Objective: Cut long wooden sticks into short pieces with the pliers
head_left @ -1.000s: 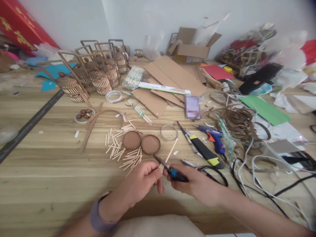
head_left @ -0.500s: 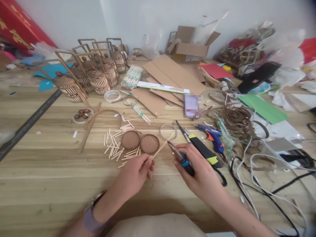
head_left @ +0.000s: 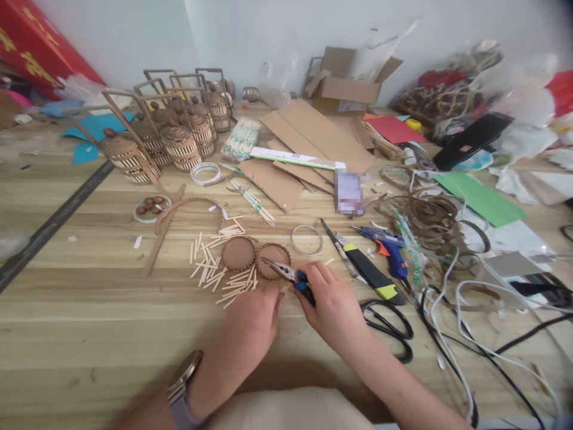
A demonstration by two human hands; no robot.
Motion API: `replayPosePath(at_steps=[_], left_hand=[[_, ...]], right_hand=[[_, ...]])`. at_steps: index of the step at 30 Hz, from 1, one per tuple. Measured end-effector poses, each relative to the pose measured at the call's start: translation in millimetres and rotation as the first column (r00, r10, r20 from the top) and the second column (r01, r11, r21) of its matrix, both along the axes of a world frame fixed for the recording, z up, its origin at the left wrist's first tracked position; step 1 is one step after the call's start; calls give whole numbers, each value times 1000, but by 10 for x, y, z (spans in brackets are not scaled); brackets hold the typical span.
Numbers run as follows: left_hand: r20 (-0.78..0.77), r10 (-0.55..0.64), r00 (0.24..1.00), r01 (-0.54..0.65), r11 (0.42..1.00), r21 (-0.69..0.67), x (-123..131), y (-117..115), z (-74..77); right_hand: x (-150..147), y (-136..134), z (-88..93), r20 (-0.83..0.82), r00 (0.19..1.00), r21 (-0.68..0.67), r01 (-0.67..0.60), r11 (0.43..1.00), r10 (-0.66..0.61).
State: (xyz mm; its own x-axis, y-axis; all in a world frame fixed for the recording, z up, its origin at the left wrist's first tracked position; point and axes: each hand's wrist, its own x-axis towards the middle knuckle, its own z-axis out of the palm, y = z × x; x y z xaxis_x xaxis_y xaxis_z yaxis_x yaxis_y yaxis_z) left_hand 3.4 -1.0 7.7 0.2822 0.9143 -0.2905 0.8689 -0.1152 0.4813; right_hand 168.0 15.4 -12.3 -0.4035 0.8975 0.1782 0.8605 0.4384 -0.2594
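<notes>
My right hand [head_left: 329, 301] grips small blue-handled pliers [head_left: 286, 273], their jaws lying over the right one of two round cardboard discs [head_left: 273, 260]. My left hand [head_left: 253, 322] is curled beside it, fingertips close to the pliers' handles; what it holds is hidden. Several short cut wooden sticks [head_left: 215, 269] are scattered left of the discs. A thin metal ring [head_left: 307, 240] lies just beyond the hands.
Right of my hands lie a yellow-black utility knife [head_left: 371, 272], a blue glue gun [head_left: 387, 248], black scissors [head_left: 389, 325] and tangled cables [head_left: 470, 310]. Small woven lantern baskets [head_left: 179, 140] stand at the back left; cardboard sheets [head_left: 308, 140] and an open box [head_left: 349, 83] further back.
My right hand swung the pliers left and down onto the right disc. The long stick my left hand held up is no longer visible, and that hand closed in beside the pliers.
</notes>
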Motion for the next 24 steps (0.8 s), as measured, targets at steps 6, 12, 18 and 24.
replayPosePath(at_steps=[6,12,18,24], left_hand=[[-113,-15,993,19,999,40,27,3,-12],[-169,-15,985,18,1000,17,28,8,4],[-218,-7,976,14,1000,28,21,8,-15],[-239,-11,971,12,1000,3,82,4,13]], right_hand=[[-70,-20,-52,92,993,-28,80,996,-77],[-145,-12,-53,142,985,-83,112,990,-99],[-173,0,-41,170,979,-95,130,987,-112],[-220,-3,-54,203,971,-78,146,986,-128]])
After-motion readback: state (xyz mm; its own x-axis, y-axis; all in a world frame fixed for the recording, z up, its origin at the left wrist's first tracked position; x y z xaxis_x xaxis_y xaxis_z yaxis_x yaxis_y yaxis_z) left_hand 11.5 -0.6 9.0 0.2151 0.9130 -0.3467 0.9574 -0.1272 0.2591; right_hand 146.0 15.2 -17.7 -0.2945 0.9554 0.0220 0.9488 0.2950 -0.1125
